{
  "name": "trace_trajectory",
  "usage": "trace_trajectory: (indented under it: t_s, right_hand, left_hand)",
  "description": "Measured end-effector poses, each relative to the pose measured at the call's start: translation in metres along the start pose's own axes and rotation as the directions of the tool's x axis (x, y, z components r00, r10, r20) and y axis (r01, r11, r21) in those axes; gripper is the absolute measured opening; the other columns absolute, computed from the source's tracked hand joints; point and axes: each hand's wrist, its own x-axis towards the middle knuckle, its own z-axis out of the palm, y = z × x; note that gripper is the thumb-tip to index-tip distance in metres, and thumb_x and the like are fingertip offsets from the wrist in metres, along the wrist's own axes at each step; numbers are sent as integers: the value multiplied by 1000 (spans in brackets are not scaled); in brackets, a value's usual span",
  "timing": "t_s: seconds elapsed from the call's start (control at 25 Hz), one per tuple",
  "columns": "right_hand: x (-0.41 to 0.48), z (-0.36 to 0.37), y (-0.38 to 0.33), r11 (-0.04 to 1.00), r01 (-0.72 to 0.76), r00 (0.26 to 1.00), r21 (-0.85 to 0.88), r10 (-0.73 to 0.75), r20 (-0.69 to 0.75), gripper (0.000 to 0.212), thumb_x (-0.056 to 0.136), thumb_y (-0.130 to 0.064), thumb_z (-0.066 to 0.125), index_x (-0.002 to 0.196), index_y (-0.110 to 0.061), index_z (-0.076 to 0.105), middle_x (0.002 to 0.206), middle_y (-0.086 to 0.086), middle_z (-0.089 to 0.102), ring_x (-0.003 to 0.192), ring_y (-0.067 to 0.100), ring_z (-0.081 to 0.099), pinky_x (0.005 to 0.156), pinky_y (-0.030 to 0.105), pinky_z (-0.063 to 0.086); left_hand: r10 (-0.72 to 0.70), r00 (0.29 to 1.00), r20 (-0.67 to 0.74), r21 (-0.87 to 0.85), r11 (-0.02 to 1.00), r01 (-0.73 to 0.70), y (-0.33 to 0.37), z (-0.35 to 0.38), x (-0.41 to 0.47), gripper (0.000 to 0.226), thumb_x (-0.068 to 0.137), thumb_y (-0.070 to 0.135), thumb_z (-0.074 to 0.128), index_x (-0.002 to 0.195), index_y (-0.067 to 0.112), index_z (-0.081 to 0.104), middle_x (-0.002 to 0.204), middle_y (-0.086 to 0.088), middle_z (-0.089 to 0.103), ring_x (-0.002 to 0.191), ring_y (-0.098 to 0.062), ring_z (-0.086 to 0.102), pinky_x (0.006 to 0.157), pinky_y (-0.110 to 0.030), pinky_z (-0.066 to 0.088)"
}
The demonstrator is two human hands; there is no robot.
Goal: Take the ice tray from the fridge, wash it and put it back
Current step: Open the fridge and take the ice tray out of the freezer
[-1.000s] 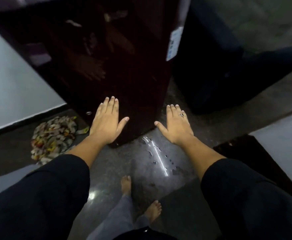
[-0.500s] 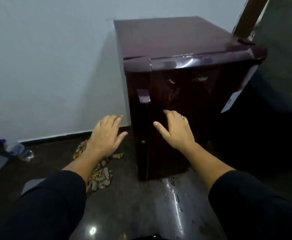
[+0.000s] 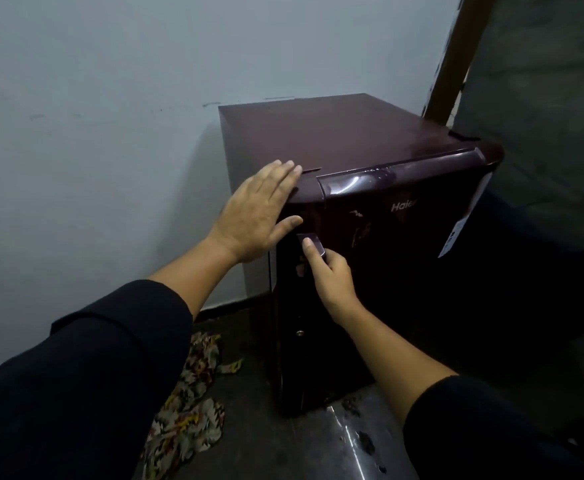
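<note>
A small dark maroon fridge (image 3: 370, 133) stands against the white wall with its door closed. My left hand (image 3: 259, 216) lies flat and open against the fridge's top left corner, fingers spread. My right hand (image 3: 328, 275) is curled on the door handle (image 3: 313, 244), a small purple tab near the door's upper left edge, with the thumb on top. The ice tray is hidden inside the fridge.
A patterned cloth (image 3: 190, 403) lies crumpled on the dark floor left of the fridge. The floor (image 3: 352, 441) in front of the fridge is wet and shiny. A brown door frame (image 3: 456, 53) rises behind the fridge at the right.
Both hands have risen from in front of the door. The left now rests on the fridge's top corner and the right has closed on the handle. The view has moved closer.
</note>
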Motion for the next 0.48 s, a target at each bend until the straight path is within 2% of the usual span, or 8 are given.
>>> trace_trajectory:
  t_s: [0.12,0.24,0.32,0.48]
  right_hand:
    - [4,6,4,998,-31,999,58,31,8,63,88,-72,58,94,-11,75,83,5,77,82,20,75,84,48,60]
    - [5,10,9,999,-1,1000,36,2,-17,59,93,-68,55,87,-11,68,74,0,69,72,17,68,80,49,58]
    - [3,13,8,999,1,999,54,1,-38,51,98,-62,55,85,-13,66,72,-1,66,70,15,64,75,44,56]
    - [-1,17,1,997,-16,997,79,22,-75,46,101,-54,54,81,-14,63,69,1,61,65,16,59,67,38,51]
  left_hand:
    - [67,998,-7,-14,998,-67,-6,11,7,71,108,49,40,165,7,29,167,-15,37,157,-33,32,127,-49,31]
    - [100,994,-39,-15,995,-101,-13,20,9,65,108,42,42,162,7,35,163,-17,43,151,-35,40,125,-51,33]
    - [115,992,-46,-7,993,-115,-14,21,9,62,109,38,43,162,6,37,161,-17,45,148,-37,44,123,-53,34]
    - [108,994,1,5,994,-108,-11,12,7,61,110,36,40,164,9,34,164,-16,42,150,-36,41,124,-54,34]
